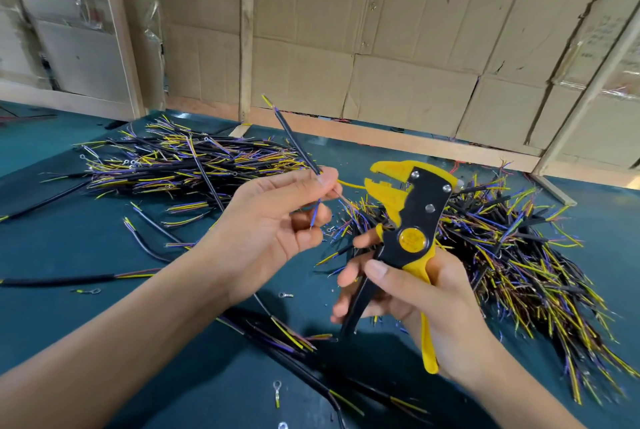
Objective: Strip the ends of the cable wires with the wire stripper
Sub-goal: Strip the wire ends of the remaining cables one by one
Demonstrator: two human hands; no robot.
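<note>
My left hand (277, 220) pinches a black cable (294, 141) between thumb and forefinger; the cable slants up and to the left. Its inner wires fan out at my fingertips: a blue one (315, 215) hangs down, a yellow one (349, 183) reaches right to the jaws of the wire stripper (408, 220). My right hand (412, 300) grips the yellow and black stripper by its handles, jaws pointing up and left. The jaws are slightly apart around the yellow wire's end.
A heap of cables (194, 161) lies on the green table (52, 241) at the back left, and a larger heap (519, 248) at the right. Loose cables (287, 338) and ring terminals (277, 387) lie in front. A cardboard wall (381, 47) closes the back.
</note>
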